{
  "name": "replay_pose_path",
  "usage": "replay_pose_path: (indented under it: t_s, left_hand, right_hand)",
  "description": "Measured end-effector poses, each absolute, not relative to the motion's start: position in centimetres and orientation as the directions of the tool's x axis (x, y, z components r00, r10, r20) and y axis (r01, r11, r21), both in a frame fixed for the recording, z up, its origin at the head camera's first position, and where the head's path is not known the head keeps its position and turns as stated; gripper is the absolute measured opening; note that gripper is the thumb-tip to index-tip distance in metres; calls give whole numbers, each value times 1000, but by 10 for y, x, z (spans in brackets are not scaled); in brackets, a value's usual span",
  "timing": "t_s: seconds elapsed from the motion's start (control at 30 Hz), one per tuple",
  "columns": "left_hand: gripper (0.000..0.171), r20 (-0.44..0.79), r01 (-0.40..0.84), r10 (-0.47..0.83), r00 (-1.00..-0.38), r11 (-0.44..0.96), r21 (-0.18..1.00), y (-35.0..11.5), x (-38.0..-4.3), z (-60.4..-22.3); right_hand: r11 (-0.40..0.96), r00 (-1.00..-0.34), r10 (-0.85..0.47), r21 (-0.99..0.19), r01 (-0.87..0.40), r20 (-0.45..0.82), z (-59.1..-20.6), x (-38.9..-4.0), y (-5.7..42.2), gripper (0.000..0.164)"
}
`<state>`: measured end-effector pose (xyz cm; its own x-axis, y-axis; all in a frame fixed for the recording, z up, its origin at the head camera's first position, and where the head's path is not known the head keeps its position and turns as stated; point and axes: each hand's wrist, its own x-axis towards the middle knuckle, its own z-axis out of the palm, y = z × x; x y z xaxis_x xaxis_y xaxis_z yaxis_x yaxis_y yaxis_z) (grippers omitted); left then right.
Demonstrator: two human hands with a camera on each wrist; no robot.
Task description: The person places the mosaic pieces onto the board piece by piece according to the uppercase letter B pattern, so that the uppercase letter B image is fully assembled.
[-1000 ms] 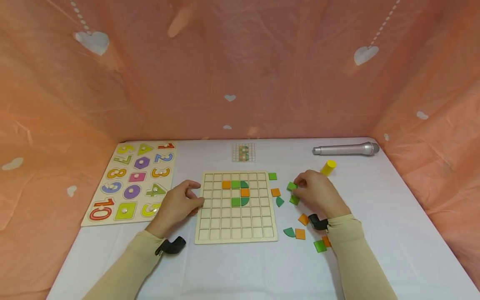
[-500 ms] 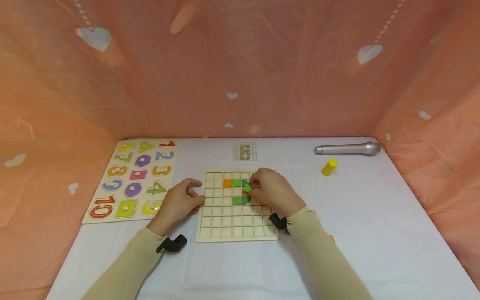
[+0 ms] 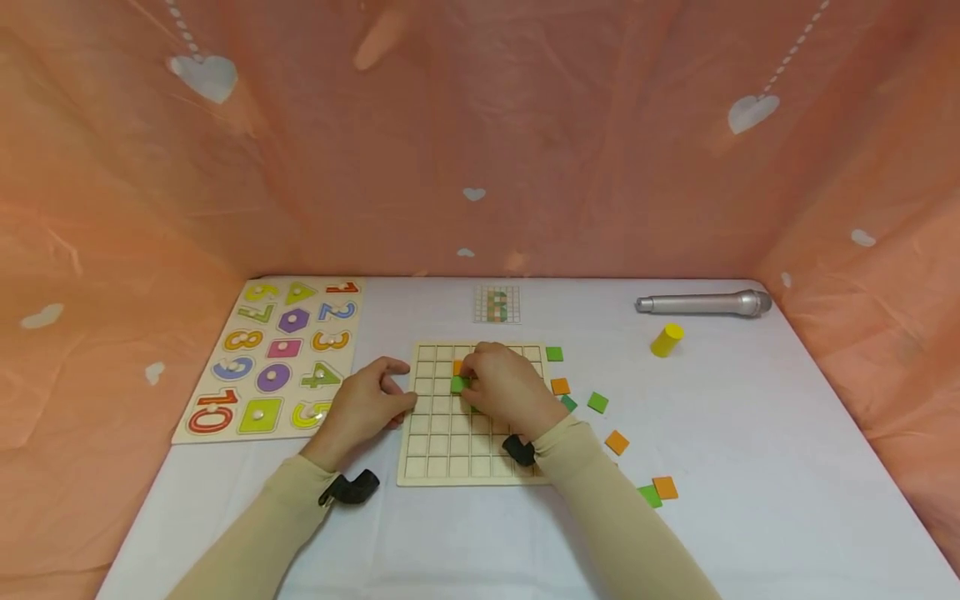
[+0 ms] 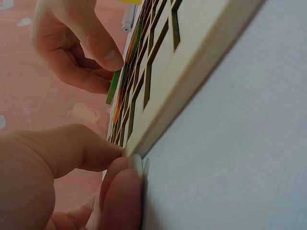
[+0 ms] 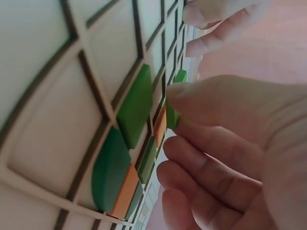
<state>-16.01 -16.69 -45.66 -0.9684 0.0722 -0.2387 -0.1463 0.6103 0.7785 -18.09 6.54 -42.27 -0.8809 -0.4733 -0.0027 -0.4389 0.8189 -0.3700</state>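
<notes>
My right hand [image 3: 504, 387] pinches a light green square tile [image 3: 457, 385] between thumb and fingers over the wooden grid board [image 3: 427, 450]. The right wrist view has this tile [image 5: 171, 116] tilted, close by an orange tile [image 5: 160, 127] lying in the grid. Also set in the grid there are a green square [image 5: 136, 106] and a dark green rounded piece [image 5: 110, 167]. In the head view, my right hand covers most of these pieces. At the board's left edge, my left hand [image 3: 366, 407] rests its fingertips, with thumb and forefinger spread apart.
Loose green and orange tiles, such as an orange square [image 3: 617, 442], lie right of the board. Behind it is a small pattern card [image 3: 497, 305]. A number puzzle [image 3: 270, 362] lies left; a yellow cylinder [image 3: 667, 340] and a silver microphone [image 3: 702, 304] are back right.
My right hand has picked up a green square tile from the loose pieces on the right and carried it left over the board. My left hand has stayed at the board's edge.
</notes>
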Motion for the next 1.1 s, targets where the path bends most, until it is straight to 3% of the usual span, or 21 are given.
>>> replay_pose_path:
  t_s: [0.83, 1.1]
  left_hand:
    - [46, -217, -125, 77, -973, 613, 780, -168, -160, -456]
    - [46, -219, -127, 77, -973, 610, 782, -168, -160, -457]
  right_hand:
    - [833, -880, -474, -303, -462, 39, -428, -182, 64, 10]
    - [825, -881, -472, -341, -451, 25, -427, -181, 66, 11]
